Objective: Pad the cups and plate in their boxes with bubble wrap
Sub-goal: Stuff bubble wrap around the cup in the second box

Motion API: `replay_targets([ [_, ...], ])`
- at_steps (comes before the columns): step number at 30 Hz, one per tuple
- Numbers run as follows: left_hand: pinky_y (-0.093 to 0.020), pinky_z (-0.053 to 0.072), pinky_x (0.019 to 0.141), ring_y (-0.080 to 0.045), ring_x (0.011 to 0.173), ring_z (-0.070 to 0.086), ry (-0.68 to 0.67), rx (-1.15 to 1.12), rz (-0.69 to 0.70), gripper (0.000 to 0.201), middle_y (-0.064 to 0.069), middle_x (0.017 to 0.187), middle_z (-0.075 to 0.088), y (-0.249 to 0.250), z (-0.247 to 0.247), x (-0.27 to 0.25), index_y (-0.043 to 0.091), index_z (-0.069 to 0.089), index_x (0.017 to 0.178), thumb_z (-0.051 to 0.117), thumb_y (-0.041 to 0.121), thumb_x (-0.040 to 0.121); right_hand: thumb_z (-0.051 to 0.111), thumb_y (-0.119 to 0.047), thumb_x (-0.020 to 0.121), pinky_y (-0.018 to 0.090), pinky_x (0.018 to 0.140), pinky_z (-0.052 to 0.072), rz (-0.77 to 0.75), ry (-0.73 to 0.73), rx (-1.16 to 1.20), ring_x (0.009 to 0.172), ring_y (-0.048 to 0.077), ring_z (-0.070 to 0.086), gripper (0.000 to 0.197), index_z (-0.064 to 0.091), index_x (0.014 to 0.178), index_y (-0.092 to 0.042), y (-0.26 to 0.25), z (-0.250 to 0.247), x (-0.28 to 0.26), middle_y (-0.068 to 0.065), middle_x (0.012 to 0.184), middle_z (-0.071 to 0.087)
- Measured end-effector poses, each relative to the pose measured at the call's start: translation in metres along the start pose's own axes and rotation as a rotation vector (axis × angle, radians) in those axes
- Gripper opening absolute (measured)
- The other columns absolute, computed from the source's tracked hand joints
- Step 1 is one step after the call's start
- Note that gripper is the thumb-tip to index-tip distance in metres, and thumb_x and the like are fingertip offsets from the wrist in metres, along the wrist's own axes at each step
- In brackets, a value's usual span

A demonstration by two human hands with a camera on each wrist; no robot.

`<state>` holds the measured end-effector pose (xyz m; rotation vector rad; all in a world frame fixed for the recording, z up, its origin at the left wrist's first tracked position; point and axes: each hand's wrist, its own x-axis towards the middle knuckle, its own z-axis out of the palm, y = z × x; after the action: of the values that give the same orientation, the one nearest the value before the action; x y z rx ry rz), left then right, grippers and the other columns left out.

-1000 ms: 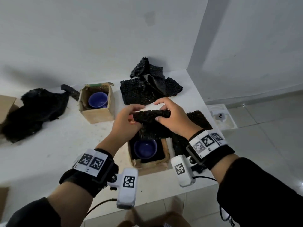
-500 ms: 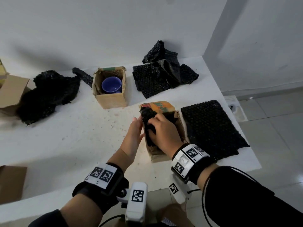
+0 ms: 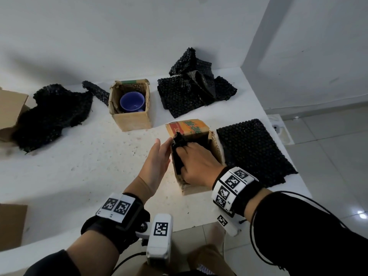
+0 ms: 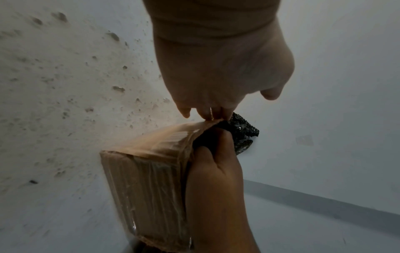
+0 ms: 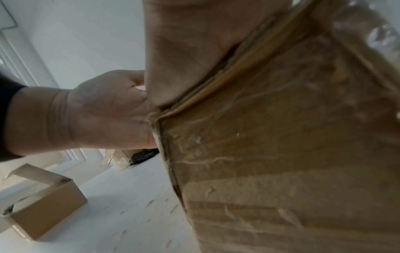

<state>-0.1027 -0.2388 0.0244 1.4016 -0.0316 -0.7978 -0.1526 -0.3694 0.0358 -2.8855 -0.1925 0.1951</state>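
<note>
The near cardboard box (image 3: pixel 214 148) stands at the table's front right, and the cup in it is hidden. My right hand (image 3: pixel 185 150) reaches into it, fingers curled over a roll of black bubble wrap (image 3: pixel 178 141) pressed against the box's left inner wall. The left wrist view shows the same wrap (image 4: pixel 242 130) poking out above the right hand (image 4: pixel 216 154). My left hand (image 3: pixel 162 145) lies flat with straight fingers against the box's outer left wall (image 4: pixel 151 162). A second open box (image 3: pixel 130 119) farther back holds a blue cup (image 3: pixel 132 101).
A flat black bubble wrap sheet (image 3: pixel 253 150) lies right of the near box, by the table's right edge. Crumpled wrap piles sit at the back (image 3: pixel 197 90) and left (image 3: pixel 53 114). More cardboard boxes stand at the left edge (image 3: pixel 10 112) and front left (image 5: pixel 43 205).
Both hands held the rolled wrap above the near box with its cup visible. The right hand has since pushed the roll down inside, and the left hand has moved to the box's side.
</note>
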Motion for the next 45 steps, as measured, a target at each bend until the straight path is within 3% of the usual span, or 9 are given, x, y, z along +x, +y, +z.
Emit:
replay_targets([
  [10, -0.036, 0.017, 0.117, -0.019, 0.142, 0.025, -0.023, 0.054, 0.02, 0.058, -0.003, 0.153, 0.031, -0.002, 0.005, -0.004, 0.019, 0.034, 0.144, 0.011, 0.048, 0.1, 0.035, -0.031, 0.077, 0.042, 0.085, 0.044, 0.029, 0.077, -0.019, 0.093, 0.03, 0.05, 0.043, 0.064, 0.095, -0.007, 0.007, 0.013, -0.004, 0.012, 0.097, 0.056],
  [13, -0.037, 0.017, 0.118, -0.016, 0.142, 0.025, -0.017, 0.042, 0.002, 0.055, 0.0, 0.152, 0.032, -0.002, 0.003, -0.004, 0.024, 0.037, 0.142, 0.013, 0.05, 0.1, 0.042, -0.033, 0.082, 0.04, 0.079, 0.047, 0.065, 0.154, -0.007, 0.099, 0.031, 0.049, 0.034, 0.061, 0.094, -0.007, 0.007, 0.017, -0.005, 0.015, 0.104, 0.052],
  [16, -0.039, 0.015, 0.119, -0.018, 0.143, 0.022, -0.033, 0.06, -0.005, 0.057, -0.001, 0.154, 0.027, -0.001, 0.002, -0.004, 0.022, 0.034, 0.145, 0.014, 0.051, 0.099, 0.06, -0.028, 0.081, 0.035, 0.058, 0.049, 0.095, 0.195, 0.108, 0.095, 0.03, 0.052, 0.032, 0.053, 0.103, -0.005, 0.009, 0.018, -0.003, 0.015, 0.106, 0.051],
  [20, -0.04, 0.015, 0.119, -0.018, 0.142, 0.024, -0.014, 0.056, -0.002, 0.054, -0.002, 0.153, 0.031, 0.002, 0.004, -0.005, 0.022, 0.035, 0.143, 0.013, 0.047, 0.101, 0.069, -0.008, 0.077, 0.042, 0.064, 0.051, 0.156, 0.255, 0.138, 0.089, 0.032, 0.056, 0.042, 0.048, 0.112, -0.002, 0.011, 0.011, 0.006, 0.015, 0.102, 0.056],
  [24, -0.038, 0.014, 0.118, -0.019, 0.143, 0.023, -0.026, 0.058, 0.001, 0.053, -0.004, 0.153, 0.029, 0.003, 0.004, -0.006, 0.017, 0.032, 0.145, 0.012, 0.042, 0.102, 0.06, 0.006, 0.072, 0.037, 0.057, 0.052, 0.074, 0.366, 0.073, 0.078, 0.035, 0.062, 0.032, 0.06, 0.105, 0.004, 0.015, 0.005, 0.011, 0.019, 0.089, 0.066],
  [30, -0.027, 0.024, 0.106, -0.015, 0.138, 0.03, -0.055, 0.069, 0.026, 0.05, -0.003, 0.148, 0.035, 0.003, 0.007, -0.009, 0.019, 0.036, 0.142, 0.018, 0.042, 0.101, 0.048, -0.013, 0.084, 0.029, 0.052, 0.046, -0.117, 0.414, -0.126, 0.072, 0.026, 0.055, 0.025, 0.071, 0.078, -0.006, 0.043, 0.0, 0.017, 0.007, 0.073, 0.059],
  [34, -0.028, 0.026, 0.104, -0.017, 0.138, 0.03, -0.044, 0.086, 0.019, 0.053, 0.001, 0.144, 0.039, 0.0, 0.01, -0.011, 0.024, 0.037, 0.141, 0.026, 0.052, 0.097, 0.048, -0.021, 0.087, 0.032, 0.06, 0.046, -0.066, 0.383, -0.08, 0.076, 0.027, 0.053, 0.03, 0.071, 0.077, -0.006, 0.04, 0.006, 0.016, 0.007, 0.079, 0.057],
  [38, -0.035, 0.024, 0.112, -0.022, 0.141, 0.027, -0.025, 0.105, 0.024, 0.055, -0.006, 0.151, 0.032, -0.002, 0.012, -0.008, 0.018, 0.034, 0.143, 0.023, 0.049, 0.099, 0.063, 0.0, 0.074, 0.039, 0.071, 0.049, -0.087, 0.296, 0.026, 0.09, 0.033, 0.056, 0.016, 0.075, 0.08, -0.009, 0.024, 0.016, 0.009, 0.009, 0.102, 0.064],
  [45, -0.036, 0.025, 0.11, -0.025, 0.14, 0.029, -0.026, 0.079, 0.032, 0.058, -0.008, 0.151, 0.033, -0.004, 0.011, -0.006, 0.02, 0.036, 0.142, 0.024, 0.053, 0.097, 0.037, -0.016, 0.074, 0.042, 0.091, 0.046, -0.32, 0.078, 0.071, 0.105, 0.035, 0.055, 0.038, 0.075, 0.07, -0.01, 0.031, 0.011, 0.001, 0.014, 0.11, 0.063],
])
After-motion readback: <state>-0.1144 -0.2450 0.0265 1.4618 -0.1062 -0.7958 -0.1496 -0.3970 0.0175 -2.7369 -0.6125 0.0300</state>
